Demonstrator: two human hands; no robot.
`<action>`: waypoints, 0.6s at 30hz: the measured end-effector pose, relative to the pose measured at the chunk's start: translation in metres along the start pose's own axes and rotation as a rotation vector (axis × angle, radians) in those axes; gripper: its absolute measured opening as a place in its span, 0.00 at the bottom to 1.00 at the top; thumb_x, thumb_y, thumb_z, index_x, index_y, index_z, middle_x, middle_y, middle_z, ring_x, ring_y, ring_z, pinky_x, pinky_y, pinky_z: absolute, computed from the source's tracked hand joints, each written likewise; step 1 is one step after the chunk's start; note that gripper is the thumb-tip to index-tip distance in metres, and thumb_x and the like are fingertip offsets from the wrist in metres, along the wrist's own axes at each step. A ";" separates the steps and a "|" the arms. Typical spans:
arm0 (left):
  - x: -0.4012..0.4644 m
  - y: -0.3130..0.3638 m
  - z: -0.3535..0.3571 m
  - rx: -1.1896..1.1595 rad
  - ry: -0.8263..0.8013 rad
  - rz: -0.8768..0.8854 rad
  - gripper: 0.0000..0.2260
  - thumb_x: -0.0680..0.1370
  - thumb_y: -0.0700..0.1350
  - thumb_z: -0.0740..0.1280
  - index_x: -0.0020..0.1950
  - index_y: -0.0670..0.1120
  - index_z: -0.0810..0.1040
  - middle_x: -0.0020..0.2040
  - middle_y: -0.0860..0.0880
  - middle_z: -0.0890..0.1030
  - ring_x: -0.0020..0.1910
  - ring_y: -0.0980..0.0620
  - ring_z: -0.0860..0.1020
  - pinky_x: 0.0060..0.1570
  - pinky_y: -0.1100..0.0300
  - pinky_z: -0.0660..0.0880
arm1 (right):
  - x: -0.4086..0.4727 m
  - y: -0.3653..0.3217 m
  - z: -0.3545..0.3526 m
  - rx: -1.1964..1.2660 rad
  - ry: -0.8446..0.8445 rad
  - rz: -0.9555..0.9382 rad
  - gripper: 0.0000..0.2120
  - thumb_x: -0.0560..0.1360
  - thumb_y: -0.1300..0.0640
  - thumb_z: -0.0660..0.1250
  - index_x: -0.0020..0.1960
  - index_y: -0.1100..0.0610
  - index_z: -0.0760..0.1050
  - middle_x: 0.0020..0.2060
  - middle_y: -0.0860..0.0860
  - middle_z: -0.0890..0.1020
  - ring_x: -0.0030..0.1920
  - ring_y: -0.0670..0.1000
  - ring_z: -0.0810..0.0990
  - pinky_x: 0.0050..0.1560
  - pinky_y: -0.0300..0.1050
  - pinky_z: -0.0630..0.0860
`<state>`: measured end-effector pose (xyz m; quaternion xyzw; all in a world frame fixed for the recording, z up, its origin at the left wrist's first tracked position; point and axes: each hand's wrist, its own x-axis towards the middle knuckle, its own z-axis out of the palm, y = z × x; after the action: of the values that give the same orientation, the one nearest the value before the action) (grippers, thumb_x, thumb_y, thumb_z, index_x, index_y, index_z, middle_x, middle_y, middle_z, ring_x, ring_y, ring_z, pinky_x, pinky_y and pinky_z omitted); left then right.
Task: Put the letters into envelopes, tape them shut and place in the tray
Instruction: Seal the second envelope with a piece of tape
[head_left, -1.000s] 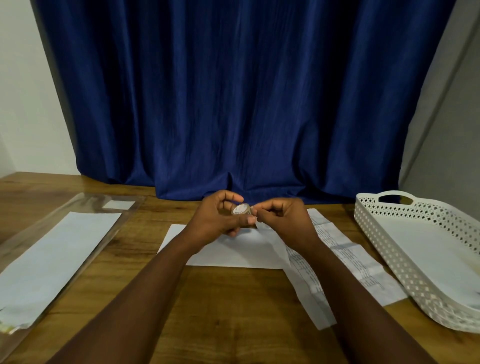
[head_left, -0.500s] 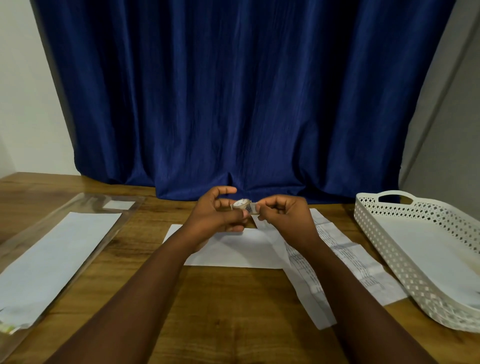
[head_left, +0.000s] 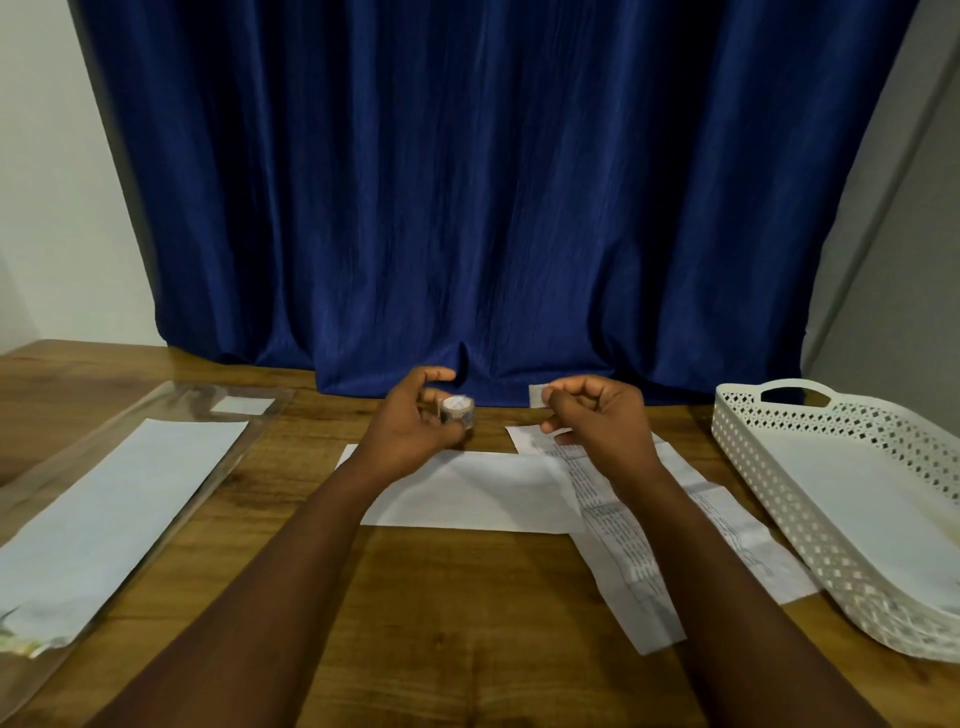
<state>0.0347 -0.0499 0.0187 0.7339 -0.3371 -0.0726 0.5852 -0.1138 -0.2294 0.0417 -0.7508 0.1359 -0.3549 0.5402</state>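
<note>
Head view: at far left a clear sleeve (head_left: 78, 530) held white envelopes. The left hand (head_left: 415, 421) curled its fingers round the tape roll (head_left: 458, 410), above the envelope (head_left: 467, 493) on the table (head_left: 441, 623). The right hand (head_left: 597, 421) pinched a torn tape strip (head_left: 537, 396), apart from the roll, above the letters (head_left: 649, 545). The tray (head_left: 779, 467) stood rightmost.

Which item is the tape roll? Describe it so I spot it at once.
Start at the blue curtain and drop to its hem at the table's middle. There the left hand holds the tape roll, a small pale ring above the envelope. Unlike the flat torn strip in the right hand, it is round.
</note>
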 end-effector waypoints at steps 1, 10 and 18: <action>0.002 -0.007 -0.002 0.113 0.015 0.034 0.28 0.72 0.38 0.78 0.69 0.50 0.73 0.51 0.50 0.83 0.47 0.54 0.82 0.51 0.59 0.80 | 0.001 0.002 0.000 -0.031 0.002 -0.001 0.03 0.77 0.60 0.71 0.47 0.57 0.84 0.37 0.52 0.87 0.36 0.49 0.86 0.38 0.41 0.82; 0.011 -0.045 -0.006 0.616 0.160 0.052 0.26 0.75 0.46 0.75 0.72 0.52 0.73 0.60 0.51 0.82 0.59 0.47 0.80 0.60 0.48 0.77 | 0.006 0.012 -0.016 -0.420 0.021 -0.087 0.03 0.75 0.53 0.73 0.43 0.51 0.84 0.35 0.43 0.85 0.37 0.40 0.83 0.42 0.38 0.80; 0.004 -0.017 0.006 0.764 0.116 0.247 0.26 0.79 0.51 0.71 0.76 0.51 0.69 0.71 0.47 0.72 0.67 0.45 0.73 0.64 0.50 0.74 | 0.010 0.017 -0.022 -0.570 0.009 -0.106 0.03 0.75 0.50 0.74 0.43 0.47 0.83 0.36 0.40 0.85 0.37 0.38 0.82 0.42 0.40 0.81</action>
<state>0.0419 -0.0558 0.0029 0.8553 -0.3921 0.1703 0.2929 -0.1187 -0.2573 0.0334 -0.8768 0.1930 -0.3336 0.2874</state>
